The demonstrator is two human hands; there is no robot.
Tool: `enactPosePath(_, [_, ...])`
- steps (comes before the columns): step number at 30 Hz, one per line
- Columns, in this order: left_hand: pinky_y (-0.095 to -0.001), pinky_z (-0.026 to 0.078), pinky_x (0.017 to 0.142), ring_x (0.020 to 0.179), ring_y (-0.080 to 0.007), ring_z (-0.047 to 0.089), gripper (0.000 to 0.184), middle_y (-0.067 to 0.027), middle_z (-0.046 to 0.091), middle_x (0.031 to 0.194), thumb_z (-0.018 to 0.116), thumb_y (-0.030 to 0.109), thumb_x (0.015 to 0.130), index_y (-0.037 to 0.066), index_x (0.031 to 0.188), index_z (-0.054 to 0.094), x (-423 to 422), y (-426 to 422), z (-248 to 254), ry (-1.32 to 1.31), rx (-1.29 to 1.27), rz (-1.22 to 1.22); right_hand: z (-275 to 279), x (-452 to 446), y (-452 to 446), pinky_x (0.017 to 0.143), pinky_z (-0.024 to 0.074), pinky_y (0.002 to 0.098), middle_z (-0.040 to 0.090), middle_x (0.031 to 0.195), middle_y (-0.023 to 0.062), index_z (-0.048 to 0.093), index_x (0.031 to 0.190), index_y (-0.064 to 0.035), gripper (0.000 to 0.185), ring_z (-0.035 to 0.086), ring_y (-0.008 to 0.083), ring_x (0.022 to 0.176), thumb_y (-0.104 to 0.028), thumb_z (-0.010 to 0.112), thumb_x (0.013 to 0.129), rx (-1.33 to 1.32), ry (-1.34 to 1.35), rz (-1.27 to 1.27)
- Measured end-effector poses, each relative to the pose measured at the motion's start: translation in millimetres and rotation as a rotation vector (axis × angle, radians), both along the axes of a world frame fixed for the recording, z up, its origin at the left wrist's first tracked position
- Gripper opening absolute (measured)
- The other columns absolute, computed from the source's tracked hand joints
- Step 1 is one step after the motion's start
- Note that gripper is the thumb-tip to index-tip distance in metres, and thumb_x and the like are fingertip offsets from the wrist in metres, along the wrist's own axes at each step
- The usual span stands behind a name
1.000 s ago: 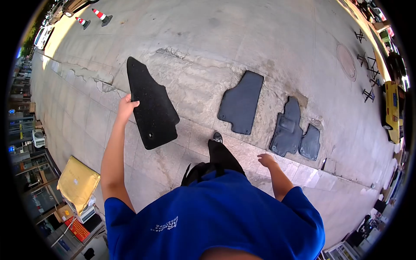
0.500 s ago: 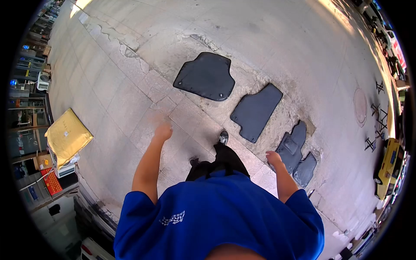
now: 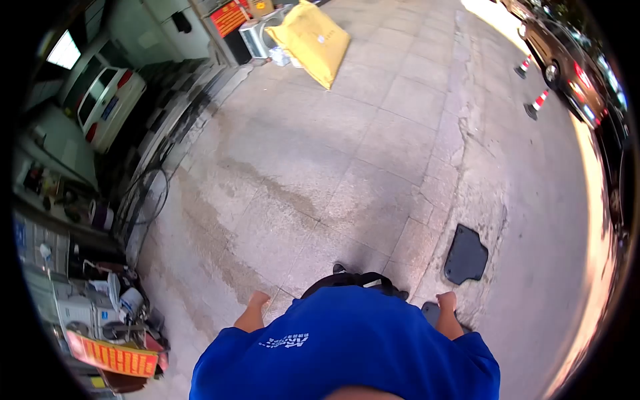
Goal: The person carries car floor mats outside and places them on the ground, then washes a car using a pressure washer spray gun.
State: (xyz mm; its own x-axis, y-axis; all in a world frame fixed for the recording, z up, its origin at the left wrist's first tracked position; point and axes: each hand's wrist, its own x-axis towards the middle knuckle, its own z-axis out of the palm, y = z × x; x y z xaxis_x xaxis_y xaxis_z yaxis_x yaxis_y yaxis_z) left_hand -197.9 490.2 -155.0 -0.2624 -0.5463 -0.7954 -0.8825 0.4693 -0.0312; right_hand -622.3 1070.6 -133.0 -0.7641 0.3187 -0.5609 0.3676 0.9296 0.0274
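My left hand [image 3: 259, 298] hangs at my left side over the paving, apart from any object. Low on my other side, my right hand [image 3: 447, 301] overlaps the view of a dark car floor mat [image 3: 431, 311], which my arm and shirt partly cover; contact between them cannot be made out. Another black car floor mat [image 3: 467, 255] lies flat on the rough strip of ground, ahead and to the right of that hand. Nothing held shows in either hand, and the fingers are too small and unclear to read.
A yellow sack [image 3: 313, 43] leans by a white outdoor unit [image 3: 257, 39]. A white car [image 3: 110, 107] stands inside a bay at left, with a black hose [image 3: 157, 200] near its edge. Traffic cones [image 3: 536, 105] and a brown car [image 3: 563, 60] stand right.
My view has swung left, toward the shopfront and bay. The mats now appear lower and further right, with fewer visible. Both hands have dropped closer to my body in view.
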Motion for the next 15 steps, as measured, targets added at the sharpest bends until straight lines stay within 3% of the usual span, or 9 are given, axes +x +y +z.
enactPosePath(1, [-0.0407,0.050,0.088,0.101,-0.0311,0.064,0.050,-0.0181,0.067,0.105,0.056,0.050,0.079,0.005,0.094,0.072,-25,18,70,0.158,-0.148,0.307,58,-9,-69,0.077,0.0523,0.0441,0.070,0.082,0.0175,0.072,0.078,-0.0007,0.045,0.068,0.0343,0.086,-0.044,0.076,0.069,-0.099,0.040,0.144])
enactPosePath(2, [-0.0388,0.052,0.081,0.086,-0.0306,0.067,0.045,-0.0130,0.070,0.085,0.061,0.052,0.072,0.009,0.073,0.072,-22,15,49,0.244,-0.310,0.358,1,-35,-92,0.079,0.0517,0.0443,0.069,0.084,0.0202,0.072,0.077,0.0000,0.051,0.067,0.0356,0.088,-0.051,0.072,0.070,-0.035,0.143,0.301])
enactPosePath(3, [-0.0422,0.050,0.088,0.100,-0.0334,0.064,0.051,-0.0175,0.068,0.101,0.057,0.052,0.078,0.006,0.091,0.072,-40,12,77,0.262,-0.182,0.508,11,-49,-145,0.078,0.0518,0.0445,0.068,0.079,0.0210,0.071,0.072,-0.0004,0.057,0.067,0.0361,0.084,-0.057,0.069,0.071,-0.057,0.202,0.377])
enactPosePath(5, [-0.0430,0.046,0.095,0.109,-0.0313,0.059,0.046,-0.0133,0.069,0.100,0.058,0.053,0.077,0.009,0.078,0.073,-59,-3,67,0.424,-0.129,0.706,15,-86,-250,0.089,0.0481,0.0446,0.061,0.115,0.0261,0.071,0.097,-0.0009,0.058,0.060,0.0386,0.106,-0.053,0.071,0.070,-0.196,-0.084,0.667])
enactPosePath(6, [-0.0511,0.031,0.107,0.134,-0.0356,0.035,0.052,-0.0153,0.057,0.128,0.061,0.055,0.076,0.013,0.106,0.070,-71,-9,57,0.467,-0.141,0.464,13,-84,-299,0.096,0.0431,0.0440,0.041,0.133,0.0247,0.059,0.116,-0.0028,0.067,0.050,0.0392,0.118,-0.050,0.072,0.071,-0.225,0.003,0.842])
enactPosePath(7, [-0.0563,0.023,0.109,0.138,-0.0385,0.020,0.062,-0.0155,0.041,0.140,0.063,0.056,0.076,0.016,0.124,0.056,-93,-10,72,0.518,-0.218,0.536,16,-76,-349,0.103,0.0380,0.0434,0.021,0.152,0.0233,0.047,0.136,-0.0047,0.081,0.039,0.0399,0.131,-0.047,0.073,0.072,-0.254,0.093,1.006])
enactPosePath(9, [-0.0631,0.014,0.110,0.142,-0.0428,0.001,0.085,-0.0158,0.016,0.154,0.063,0.056,0.078,0.020,0.146,0.028,-143,-24,115,0.629,-0.227,0.552,-1,-79,-452,0.111,0.0276,0.0435,-0.017,0.156,0.0130,0.011,0.151,-0.0112,0.103,0.016,0.0393,0.141,-0.045,0.073,0.076,-0.623,-0.227,0.947])
enactPosePath(11, [-0.0640,0.012,0.109,0.143,-0.0433,-0.001,0.085,-0.0156,0.009,0.156,0.059,0.053,0.084,0.020,0.150,0.018,-179,-63,152,0.811,-0.198,0.408,80,-28,-557,0.110,0.0280,0.0455,0.023,0.152,0.0200,0.021,0.149,-0.0128,0.088,0.027,0.0347,0.138,-0.053,0.063,0.083,-0.961,-0.482,0.792])
enactPosePath(15, [-0.0602,0.010,0.112,0.144,-0.0349,0.008,0.055,-0.0131,0.021,0.154,0.049,0.038,0.095,0.015,0.143,0.036,-223,-145,208,1.124,-0.448,0.045,59,43,-721,0.103,0.0350,0.0427,0.045,0.141,0.0102,0.034,0.144,-0.0141,0.056,0.043,0.0263,0.129,-0.045,0.037,0.099,-1.399,-1.205,0.137])
